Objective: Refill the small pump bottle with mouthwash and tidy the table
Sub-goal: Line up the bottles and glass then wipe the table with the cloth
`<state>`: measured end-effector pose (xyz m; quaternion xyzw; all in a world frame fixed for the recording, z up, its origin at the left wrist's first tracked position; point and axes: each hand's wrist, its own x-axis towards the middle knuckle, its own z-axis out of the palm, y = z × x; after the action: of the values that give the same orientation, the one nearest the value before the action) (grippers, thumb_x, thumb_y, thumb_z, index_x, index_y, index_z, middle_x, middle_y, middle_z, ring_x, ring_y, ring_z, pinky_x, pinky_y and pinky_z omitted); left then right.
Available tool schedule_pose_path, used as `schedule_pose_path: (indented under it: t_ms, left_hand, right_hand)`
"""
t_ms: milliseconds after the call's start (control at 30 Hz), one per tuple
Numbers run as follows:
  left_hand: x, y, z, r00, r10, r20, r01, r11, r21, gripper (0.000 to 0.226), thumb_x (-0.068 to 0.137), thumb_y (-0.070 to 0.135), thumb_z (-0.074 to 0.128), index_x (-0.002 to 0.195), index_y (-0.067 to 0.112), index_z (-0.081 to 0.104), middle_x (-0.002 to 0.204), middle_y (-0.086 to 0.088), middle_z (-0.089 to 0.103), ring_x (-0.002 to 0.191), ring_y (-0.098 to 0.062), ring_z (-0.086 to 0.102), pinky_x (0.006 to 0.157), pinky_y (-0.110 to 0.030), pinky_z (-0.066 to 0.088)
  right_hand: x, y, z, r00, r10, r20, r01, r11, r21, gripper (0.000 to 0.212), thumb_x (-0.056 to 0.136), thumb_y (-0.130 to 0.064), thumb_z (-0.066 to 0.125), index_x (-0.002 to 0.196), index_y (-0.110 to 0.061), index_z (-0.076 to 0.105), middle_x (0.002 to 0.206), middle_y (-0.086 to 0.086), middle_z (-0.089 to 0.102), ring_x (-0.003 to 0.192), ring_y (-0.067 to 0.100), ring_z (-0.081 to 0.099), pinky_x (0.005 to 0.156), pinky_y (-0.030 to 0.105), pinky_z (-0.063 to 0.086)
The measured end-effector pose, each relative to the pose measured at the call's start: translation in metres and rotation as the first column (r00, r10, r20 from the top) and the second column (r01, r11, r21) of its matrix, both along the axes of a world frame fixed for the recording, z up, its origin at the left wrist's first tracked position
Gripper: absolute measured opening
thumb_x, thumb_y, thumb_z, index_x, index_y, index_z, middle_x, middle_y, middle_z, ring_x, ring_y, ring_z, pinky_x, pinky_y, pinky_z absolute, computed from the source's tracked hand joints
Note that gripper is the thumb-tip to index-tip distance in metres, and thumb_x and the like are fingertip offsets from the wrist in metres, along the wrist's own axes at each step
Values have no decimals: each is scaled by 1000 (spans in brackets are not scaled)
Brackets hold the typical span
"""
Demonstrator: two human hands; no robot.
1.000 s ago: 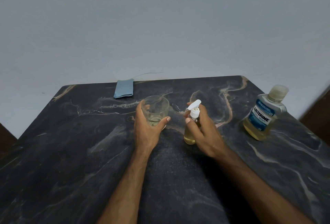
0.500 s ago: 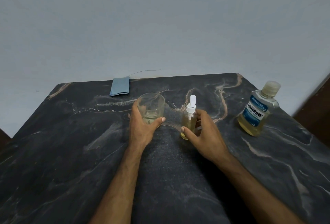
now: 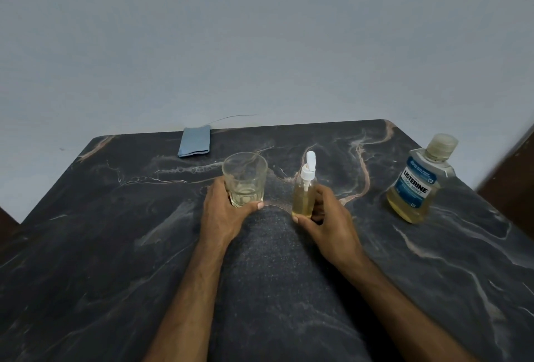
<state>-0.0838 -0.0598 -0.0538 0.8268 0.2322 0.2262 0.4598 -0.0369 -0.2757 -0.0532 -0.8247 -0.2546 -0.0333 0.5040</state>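
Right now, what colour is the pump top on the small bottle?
White, on the small pump bottle of yellowish liquid; head view.

Dark, matt stone-look table (image 3: 115, 246) with pale and rust veins. Clear glossy glass tumbler (image 3: 245, 176); clear plastic pump bottle (image 3: 304, 197) with white plastic pump; translucent plastic mouthwash bottle (image 3: 419, 185) with glossy blue label. Folded blue cloth (image 3: 195, 145) at the far edge, soft and matt.

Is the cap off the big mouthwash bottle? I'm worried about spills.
No, the big mouthwash bottle stands upright at the table's right side with its cap on.
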Motion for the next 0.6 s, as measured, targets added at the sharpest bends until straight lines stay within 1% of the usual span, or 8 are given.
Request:
schedule_pose_path:
  t_ms: [67, 167, 300, 400, 500, 567, 600]
  left_hand:
    - [2, -1, 1, 1000, 18, -13, -18, 1000, 9, 77, 53, 43, 91, 115, 25, 48, 119, 4, 58, 103, -14, 56, 80, -28, 45]
    - [8, -1, 5, 999, 34, -33, -32, 999, 42, 76, 52, 46, 90, 113, 26, 49, 118, 4, 61, 103, -16, 59, 84, -35, 52]
    - [25, 8, 11, 994, 61, -96, -51, 993, 105, 82, 52, 51, 89, 118, 22, 51, 120, 2, 64, 106, -20, 60, 87, -38, 51]
    - [44, 20, 15, 987, 82, -138, -60, 986, 153, 86, 51, 55, 88, 121, 20, 50, 121, -1, 64, 110, -23, 60, 92, -42, 51]
    - [63, 32, 16, 989, 80, -123, -61, 987, 152, 87, 53, 54, 88, 123, 19, 49, 123, -2, 63, 110, -24, 59, 92, -43, 51]
    - [77, 41, 16, 991, 86, -107, -69, 986, 151, 87, 55, 51, 88, 124, 18, 49, 123, -2, 63, 110, -23, 59, 90, -40, 51]
    - [85, 46, 16, 991, 88, -102, -72, 986, 152, 86, 56, 50, 88, 125, 17, 49, 123, -2, 63, 110, -23, 59, 90, -40, 51]
  right_hand:
    - [7, 5, -1, 1000, -4, -11, 4, 1000, -7, 57, 81, -16, 80, 125, -34, 48, 109, -19, 61, 97, -14, 60, 74, 4, 49]
    - [21, 15, -1, 999, -6, -34, 5, 1000, -22, 62, 81, -18, 80, 133, -25, 48, 102, -24, 59, 94, -21, 57, 71, 1, 46]
    - [47, 32, 2, 999, -7, -44, 5, 999, -46, 61, 81, -23, 81, 132, -25, 48, 95, -25, 58, 86, -22, 58, 64, 3, 47]
    - [69, 46, 4, 999, -20, -35, 17, 997, -71, 58, 81, -25, 81, 130, -22, 50, 100, -23, 58, 80, -18, 57, 65, 2, 45]
    - [93, 60, 5, 999, -27, -18, 25, 996, -91, 53, 82, -26, 80, 127, -18, 52, 103, -17, 61, 80, -14, 57, 67, 3, 44]
    - [110, 69, 4, 999, -39, -17, 37, 994, -106, 54, 83, -26, 80, 128, -16, 52, 110, -10, 65, 87, -4, 60, 75, 9, 45]
    - [119, 74, 4, 999, -46, -19, 43, 993, -113, 55, 83, -27, 80, 129, -15, 52, 115, -6, 66, 92, 2, 60, 80, 15, 47]
